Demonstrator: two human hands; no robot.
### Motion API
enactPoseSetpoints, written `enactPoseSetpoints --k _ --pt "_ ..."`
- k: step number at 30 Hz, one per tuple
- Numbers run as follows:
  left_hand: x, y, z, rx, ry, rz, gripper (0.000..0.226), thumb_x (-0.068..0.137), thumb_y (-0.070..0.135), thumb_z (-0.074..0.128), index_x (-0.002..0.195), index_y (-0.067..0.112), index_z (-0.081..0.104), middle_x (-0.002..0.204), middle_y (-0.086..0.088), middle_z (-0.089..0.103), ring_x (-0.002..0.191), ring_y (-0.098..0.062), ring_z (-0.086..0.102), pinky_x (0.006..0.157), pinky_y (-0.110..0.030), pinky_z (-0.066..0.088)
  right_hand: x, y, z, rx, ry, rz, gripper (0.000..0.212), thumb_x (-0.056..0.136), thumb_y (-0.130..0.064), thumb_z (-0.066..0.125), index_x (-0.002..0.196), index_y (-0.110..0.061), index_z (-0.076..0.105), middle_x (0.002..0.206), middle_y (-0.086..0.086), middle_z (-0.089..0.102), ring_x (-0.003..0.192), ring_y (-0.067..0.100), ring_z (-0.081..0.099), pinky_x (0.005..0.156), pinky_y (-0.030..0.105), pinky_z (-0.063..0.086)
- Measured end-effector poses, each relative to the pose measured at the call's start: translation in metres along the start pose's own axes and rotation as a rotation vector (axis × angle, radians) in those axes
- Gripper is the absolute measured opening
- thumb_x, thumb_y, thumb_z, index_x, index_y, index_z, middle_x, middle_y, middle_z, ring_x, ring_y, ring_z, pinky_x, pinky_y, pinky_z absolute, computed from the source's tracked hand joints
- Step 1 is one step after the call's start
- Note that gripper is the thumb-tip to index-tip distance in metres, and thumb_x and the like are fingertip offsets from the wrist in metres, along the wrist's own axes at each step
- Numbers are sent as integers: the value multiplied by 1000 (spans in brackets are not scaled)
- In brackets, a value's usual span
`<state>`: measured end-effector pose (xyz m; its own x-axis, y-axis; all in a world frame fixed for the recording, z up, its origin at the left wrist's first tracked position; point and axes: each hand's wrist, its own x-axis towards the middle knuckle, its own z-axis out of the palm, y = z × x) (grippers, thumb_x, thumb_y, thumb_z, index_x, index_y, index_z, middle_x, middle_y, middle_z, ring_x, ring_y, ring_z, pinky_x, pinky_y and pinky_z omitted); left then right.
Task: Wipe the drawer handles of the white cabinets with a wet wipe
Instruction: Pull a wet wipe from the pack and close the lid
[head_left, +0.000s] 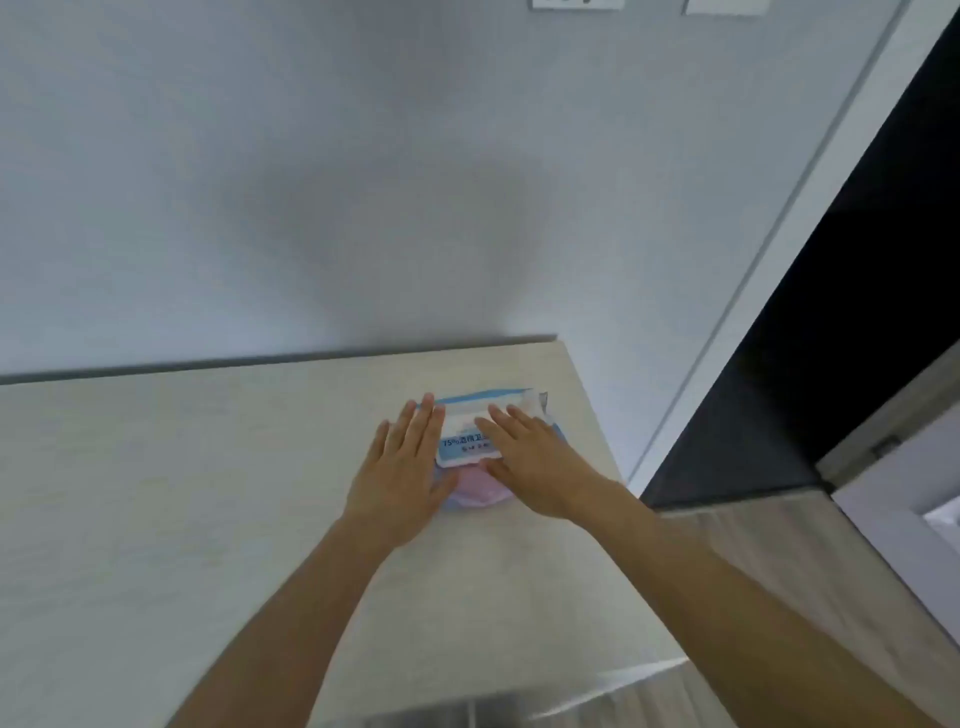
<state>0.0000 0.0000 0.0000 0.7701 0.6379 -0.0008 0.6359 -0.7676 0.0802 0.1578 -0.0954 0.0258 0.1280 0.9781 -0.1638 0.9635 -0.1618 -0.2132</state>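
Note:
A blue and white pack of wet wipes (465, 439) lies on the pale wooden cabinet top (208, 493) near its right edge, with a pink part (475, 486) at its near end. My left hand (402, 467) lies flat with straight fingers against the pack's left side. My right hand (535, 462) rests flat on top of the pack, fingers straight, covering its right half. No drawer handles are in view.
A grey-white wall (363, 182) rises behind the cabinet top. To the right stands a dark doorway (841, 312) with a white frame. Wooden floor (779, 545) shows below the top's right edge.

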Motion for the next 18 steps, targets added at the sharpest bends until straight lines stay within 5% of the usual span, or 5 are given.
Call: enactPoseSetpoints --k 8,18 --pt "15 -7 23 -73 -17 -49 79 97 58 23 150 15 -17 158 -1 -20 145 -14 -18 112 -28 -16 31 13 17 -103 -20 -71 55 101 -41 25 149 -18 10 158 4 3 145 18 0 118 36 1" --pt "15 -9 34 75 -4 -27 95 86 73 20 146 13 -22 158 -4 -21 141 -19 -26 109 -35 -21 39 23 18 -197 21 -163 63 95 -51 37 145 -13 26 152 7 27 137 22 26 113 36 24"
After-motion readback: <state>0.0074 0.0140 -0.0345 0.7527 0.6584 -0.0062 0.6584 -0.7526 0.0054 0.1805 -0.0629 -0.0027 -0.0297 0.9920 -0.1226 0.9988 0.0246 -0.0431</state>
